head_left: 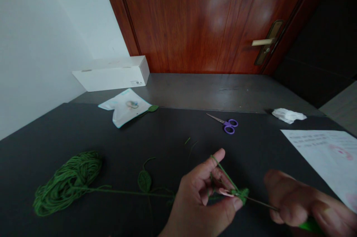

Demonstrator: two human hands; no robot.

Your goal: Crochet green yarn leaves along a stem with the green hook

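Note:
My left hand [203, 196] pinches a small green crocheted piece [242, 194] between thumb and fingers, with green yarn [125, 192] looped over a raised finger. My right hand [304, 203] grips a crochet hook [262, 203] with a green handle, and its metal shaft reaches into the crocheted piece. The yarn runs left across the black tabletop [111, 136] to a loose green yarn bundle [67, 183]. A crocheted green leaf [144, 181] lies on the table near that strand, left of my left hand.
Purple-handled scissors [227, 123] lie beyond my hands. Farther back are a plastic packet [125, 107], a second green leaf [153, 108], and a white box [111, 73]. Crumpled tissue [288, 115] and printed paper [323, 159] lie right. A wooden door [195, 21] stands behind.

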